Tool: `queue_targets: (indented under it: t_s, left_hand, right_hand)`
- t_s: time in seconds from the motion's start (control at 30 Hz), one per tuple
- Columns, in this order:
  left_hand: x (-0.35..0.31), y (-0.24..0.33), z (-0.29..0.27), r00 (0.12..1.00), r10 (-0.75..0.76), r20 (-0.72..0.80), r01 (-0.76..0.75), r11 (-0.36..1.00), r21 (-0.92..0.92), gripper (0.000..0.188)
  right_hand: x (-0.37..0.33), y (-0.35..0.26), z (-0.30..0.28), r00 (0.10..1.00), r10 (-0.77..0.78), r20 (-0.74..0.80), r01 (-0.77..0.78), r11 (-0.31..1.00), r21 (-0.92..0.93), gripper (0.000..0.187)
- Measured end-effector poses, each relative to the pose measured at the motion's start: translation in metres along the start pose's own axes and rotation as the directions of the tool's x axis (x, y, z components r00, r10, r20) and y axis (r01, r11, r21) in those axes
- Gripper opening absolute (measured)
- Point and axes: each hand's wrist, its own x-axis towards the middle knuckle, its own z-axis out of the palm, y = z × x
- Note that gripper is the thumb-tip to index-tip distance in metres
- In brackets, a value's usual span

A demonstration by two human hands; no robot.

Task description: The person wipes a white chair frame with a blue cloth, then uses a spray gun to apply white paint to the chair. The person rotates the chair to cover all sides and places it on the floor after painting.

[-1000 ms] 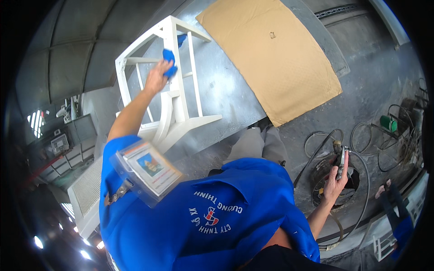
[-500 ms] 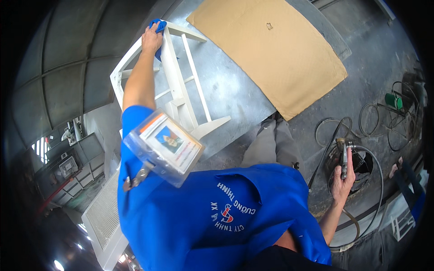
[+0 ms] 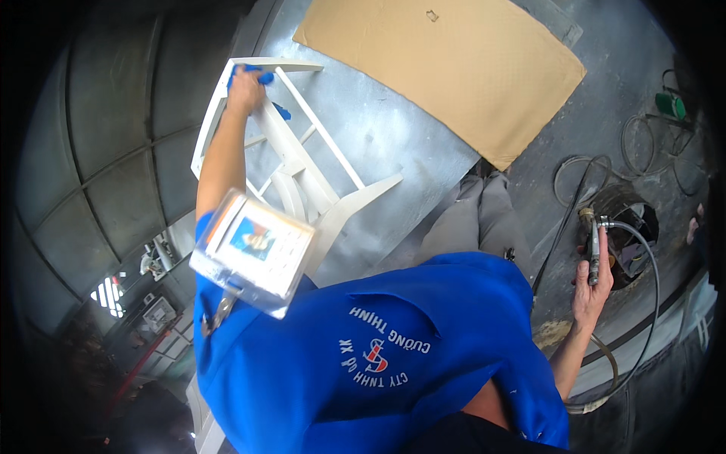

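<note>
At the far left, my left hand [image 3: 245, 92] is closed round a blue cloth [image 3: 265, 77] and presses it against a corner of a white wooden chair frame [image 3: 308, 180]. Part of the cloth hangs out below the hand. The frame lies on its side on a grey metal surface [image 3: 363, 106], its rails and thin stretchers showing. Out to the right, my right hand [image 3: 591, 293] grips a metal spray gun [image 3: 594, 259] with a grey hose [image 3: 643, 253] attached. The gun is held away from the frame, its trigger side partly hidden by my fingers.
A brown cardboard sheet [image 3: 454, 79] covers part of the surface in front. A dark round container [image 3: 643, 216] stands beside the gun, with coiled hoses [image 3: 563, 181] on the floor near it. Grey wall panels [image 3: 106, 129] rise at the left. A badge [image 3: 253, 246] dangles before my chest.
My left hand with the cloth has slid a little along the frame's corner, nearer to me. The frame looks slightly turned. My right hand still holds the gun, as the view has shifted.
</note>
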Motion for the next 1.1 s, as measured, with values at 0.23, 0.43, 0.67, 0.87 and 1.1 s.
queue_targets:
  t_s: [0.23,0.43,0.67,0.87,1.1]
  left_hand:
    - [-0.06,0.008,-0.044,0.931,0.338,0.137,-0.362,0.904,0.226,0.045]
    - [-0.033,-0.013,-0.046,0.891,0.422,0.169,-0.443,0.89,0.112,0.039]
    - [-0.016,-0.03,-0.048,0.971,0.112,-0.212,-0.126,0.991,-0.054,0.04]
    - [-0.039,-0.025,0.008,0.921,-0.243,-0.305,0.089,0.893,-0.44,0.063]
    - [-0.03,-0.012,-0.004,0.82,-0.564,0.099,0.467,0.559,-0.685,0.106]
  right_hand:
    - [-0.007,0.02,0.022,0.999,0.035,0.009,-0.036,0.995,0.098,0.067]
    - [-0.016,0.022,0.026,0.999,0.049,0.01,-0.049,0.996,0.074,0.071]
    - [-0.013,0.024,0.025,0.996,0.087,0.019,-0.088,0.994,0.061,0.073]
    - [-0.005,0.013,0.023,0.995,0.081,0.053,-0.084,0.994,0.063,0.074]
    - [0.003,0.017,0.016,0.997,0.029,0.072,-0.032,0.999,0.041,0.074]
